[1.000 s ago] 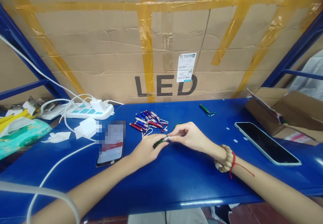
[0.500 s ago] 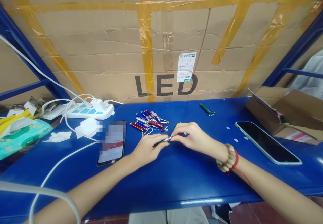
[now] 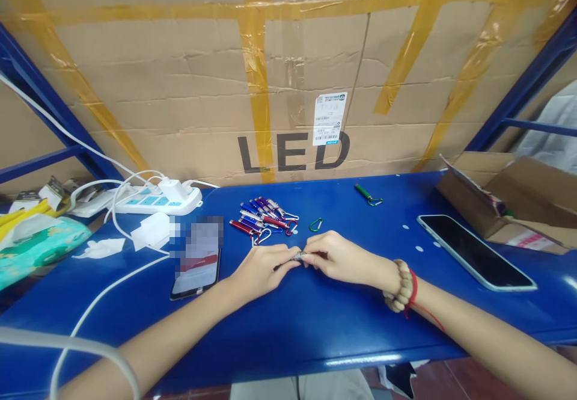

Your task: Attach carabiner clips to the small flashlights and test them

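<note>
My left hand (image 3: 264,266) is closed around the dark green body of a small keychain flashlight (image 3: 297,257), of which only the silver tip shows between my hands. My right hand (image 3: 339,257) pinches that silver end with thumb and fingers; a bead bracelet and red string are on its wrist. Both hands rest low on the blue table (image 3: 315,316). Just behind them lie a green carabiner clip (image 3: 315,224) and a pile of several red, blue and purple keychain flashlights (image 3: 264,216).
A phone (image 3: 197,257) lies left of my hands, a larger dark phone (image 3: 475,252) at the right. One more green flashlight (image 3: 367,195) lies farther back. A white power strip (image 3: 155,198) with cables sits back left, an open cardboard box (image 3: 509,201) back right.
Both hands have sunk closer to the table and drawn together, hiding most of the flashlight. The green carabiner behind them is now uncovered.
</note>
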The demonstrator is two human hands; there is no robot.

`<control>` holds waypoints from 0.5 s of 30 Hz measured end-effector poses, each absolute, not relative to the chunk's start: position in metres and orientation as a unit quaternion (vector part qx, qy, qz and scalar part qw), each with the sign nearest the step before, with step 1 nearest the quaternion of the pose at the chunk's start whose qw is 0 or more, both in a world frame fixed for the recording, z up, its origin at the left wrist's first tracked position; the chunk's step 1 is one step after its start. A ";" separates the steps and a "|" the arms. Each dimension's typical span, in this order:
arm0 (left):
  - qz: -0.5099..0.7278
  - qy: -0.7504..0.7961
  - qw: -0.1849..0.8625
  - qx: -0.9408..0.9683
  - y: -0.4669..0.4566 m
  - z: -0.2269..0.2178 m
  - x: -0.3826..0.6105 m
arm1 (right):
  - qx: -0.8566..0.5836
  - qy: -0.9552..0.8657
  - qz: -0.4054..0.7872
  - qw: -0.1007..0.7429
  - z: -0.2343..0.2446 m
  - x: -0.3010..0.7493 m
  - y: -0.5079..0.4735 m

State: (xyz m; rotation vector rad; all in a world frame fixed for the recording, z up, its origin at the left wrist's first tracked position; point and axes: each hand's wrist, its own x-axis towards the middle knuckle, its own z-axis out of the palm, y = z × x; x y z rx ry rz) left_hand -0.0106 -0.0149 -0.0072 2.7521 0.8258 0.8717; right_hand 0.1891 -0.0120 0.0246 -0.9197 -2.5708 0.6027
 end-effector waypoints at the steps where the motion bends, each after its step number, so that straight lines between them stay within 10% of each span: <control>1: 0.294 0.271 0.080 0.913 -0.015 -0.007 -0.010 | -0.323 -0.903 0.225 0.173 0.027 0.189 -0.012; 15: 0.314 0.330 0.126 0.881 -0.015 -0.005 -0.009 | -0.331 -0.915 0.163 0.164 0.045 0.200 -0.008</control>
